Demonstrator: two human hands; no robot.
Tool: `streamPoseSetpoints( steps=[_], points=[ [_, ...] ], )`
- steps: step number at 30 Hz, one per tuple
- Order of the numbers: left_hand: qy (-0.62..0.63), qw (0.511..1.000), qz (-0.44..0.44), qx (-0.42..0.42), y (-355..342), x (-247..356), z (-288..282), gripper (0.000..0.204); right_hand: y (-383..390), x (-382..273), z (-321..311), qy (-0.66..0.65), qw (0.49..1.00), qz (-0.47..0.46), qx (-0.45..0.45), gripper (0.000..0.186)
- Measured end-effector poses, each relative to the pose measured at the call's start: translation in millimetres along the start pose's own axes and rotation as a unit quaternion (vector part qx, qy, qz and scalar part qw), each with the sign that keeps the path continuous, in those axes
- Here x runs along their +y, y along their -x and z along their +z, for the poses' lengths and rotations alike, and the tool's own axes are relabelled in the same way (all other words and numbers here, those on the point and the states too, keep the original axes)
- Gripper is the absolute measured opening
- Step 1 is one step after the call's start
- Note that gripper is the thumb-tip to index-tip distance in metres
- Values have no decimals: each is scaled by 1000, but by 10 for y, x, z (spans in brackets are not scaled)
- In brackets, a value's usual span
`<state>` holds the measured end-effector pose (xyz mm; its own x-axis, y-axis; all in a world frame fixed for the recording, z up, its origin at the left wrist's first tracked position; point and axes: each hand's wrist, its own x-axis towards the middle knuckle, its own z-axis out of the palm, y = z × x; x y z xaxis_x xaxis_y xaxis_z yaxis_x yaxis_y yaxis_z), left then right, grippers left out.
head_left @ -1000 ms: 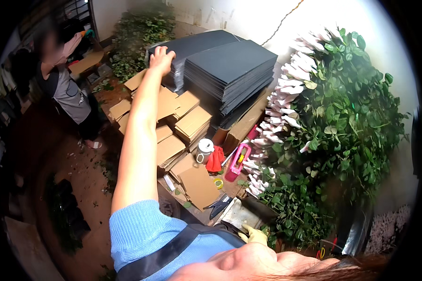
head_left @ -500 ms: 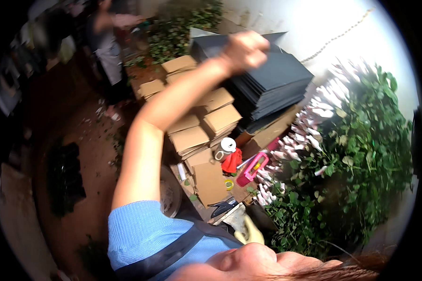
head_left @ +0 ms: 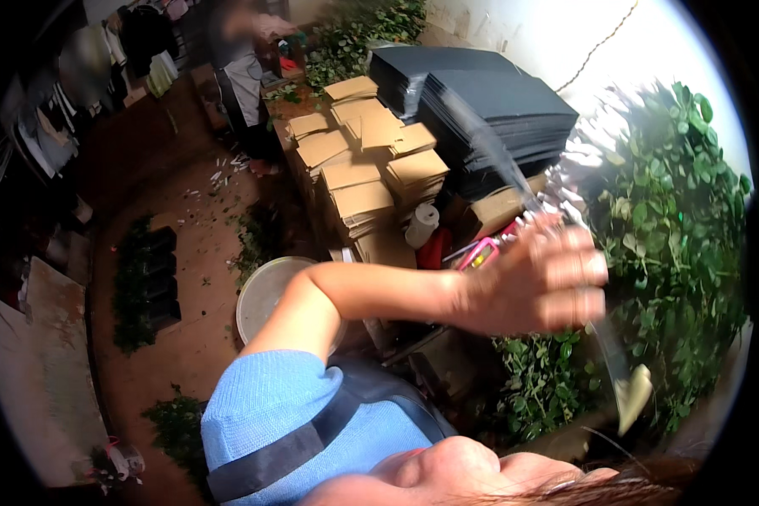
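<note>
My left hand [head_left: 535, 282], bare and blurred by motion, reaches across the middle at the end of a bent arm in a blue short sleeve. Its fingers are curled around a long translucent strip [head_left: 493, 143], which slants past the dark sheets and comes out below the hand. At the strip's lower end, a pale yellow glove-like piece shows, seemingly my right hand [head_left: 637, 398]; most of it is hidden, and its fingers cannot be made out. Leafy stems [head_left: 649, 270] with white-wrapped heads [head_left: 586, 152] stand beside and behind the left hand.
Stacks of brown cardboard [head_left: 358, 198] stand on the table beside a tall pile of dark sheets [head_left: 502, 105]. A white can [head_left: 422, 225] and a pink holder [head_left: 481, 253] sit nearer. A round tub [head_left: 266, 295] is on the left. Another person [head_left: 240, 84] stands farther back.
My left hand has swung down and right from above the dark sheets to beside the leafy stems. The yellow glove has shifted right. The translucent strip now shows along the hand.
</note>
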<state>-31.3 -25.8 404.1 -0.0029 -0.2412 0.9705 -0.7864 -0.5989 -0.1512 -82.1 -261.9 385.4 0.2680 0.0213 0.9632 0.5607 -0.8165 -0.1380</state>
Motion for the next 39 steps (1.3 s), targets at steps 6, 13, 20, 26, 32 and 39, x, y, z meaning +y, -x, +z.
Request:
streamPoseSetpoints(
  steps=[6, 13, 20, 26, 32, 39],
  points=[
    [45, 939, -142, -310, 644, -516, -294, 33, -75, 91, -559, 47, 995, 24, -84, 32],
    [537, 350, -693, -331, 1163, 52, 150, 48, -701, -53, -958, 136, 935, 16, -328, 19],
    [569, -57, -756, -319, 1889, 755, 128, 48, -219, 261, 126, 114, 674, -64, -727, 14],
    [392, 99, -600, -690, 2757, -214, 361, 50, 1232, 711, 777, 82, 713, 69, -693, 13],
    [222, 602, -223, -734, 2941, 246, 935, 27, 1431, 777, 848, 71, 710, 93, -694, 15],
    [294, 758, -42, -581, 3925, 502, 1085, 96, 1182, 528, 751, 62, 824, 83, -557, 39]
  ],
)
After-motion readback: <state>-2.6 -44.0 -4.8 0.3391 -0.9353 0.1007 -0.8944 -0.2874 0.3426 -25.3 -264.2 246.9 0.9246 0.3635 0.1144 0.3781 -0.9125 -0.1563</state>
